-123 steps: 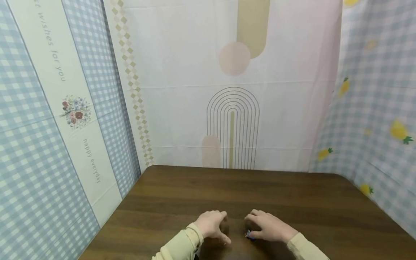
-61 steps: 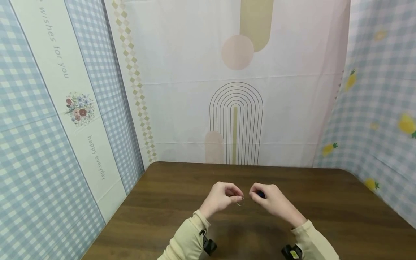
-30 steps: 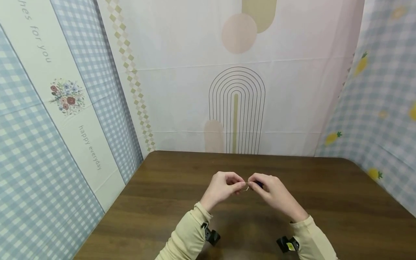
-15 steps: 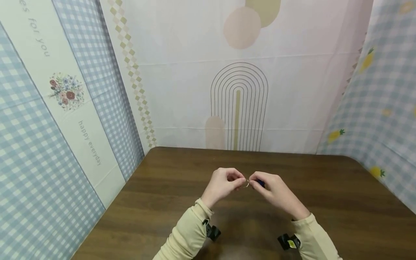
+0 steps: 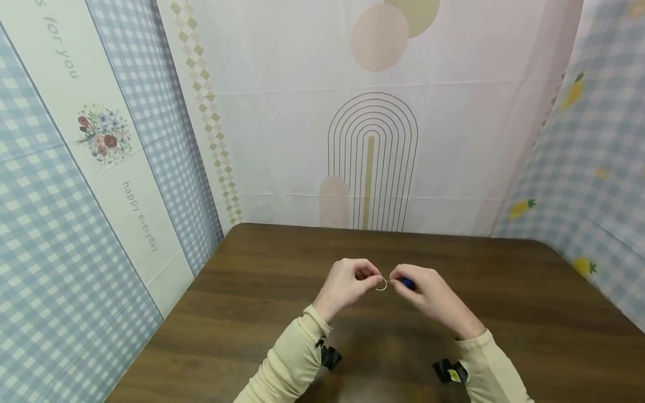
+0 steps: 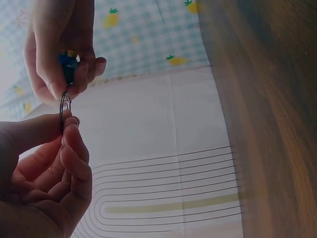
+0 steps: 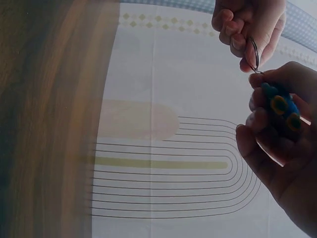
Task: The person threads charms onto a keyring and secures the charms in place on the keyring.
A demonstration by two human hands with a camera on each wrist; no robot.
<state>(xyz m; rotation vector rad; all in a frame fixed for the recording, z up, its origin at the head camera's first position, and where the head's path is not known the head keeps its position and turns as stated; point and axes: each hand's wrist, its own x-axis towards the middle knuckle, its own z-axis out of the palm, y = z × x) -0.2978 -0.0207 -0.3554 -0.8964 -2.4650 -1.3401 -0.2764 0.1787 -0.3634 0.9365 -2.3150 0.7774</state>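
Metal catches our eye first: a thin, round key ring (image 5: pixel 381 284), pale and wiry, seen edge-on from the left wrist (image 6: pixel 64 105) and again from the right wrist (image 7: pixel 254 54). Just beside it, touching its rim, sits a small blue charm (image 5: pixel 409 284) with yellow dots, best seen from the right wrist (image 7: pixel 281 105).

We count one ring, one charm, two hands and two cream sleeves, each sleeve with a small black camera mount at the wrist.

We see the left hand (image 5: pixel 349 281) slightly left of centre in the head view, raised above the brown desk (image 5: pixel 252 313), its fingers curled inward and its thumb and forefinger pinching the ring's left edge. The right hand (image 5: pixel 425 288) is just right of centre, also off the desk, its fingers folded round the charm so that only a little blue shows between them. The two hands nearly meet fingertip to fingertip, with the ring between them. Both forearms come up from the lower edge of the frame and angle toward each other.

Behind the desk, in the upper half of the frame, hang patterned cloths: checks at either side, an arch of thin lines in the middle.
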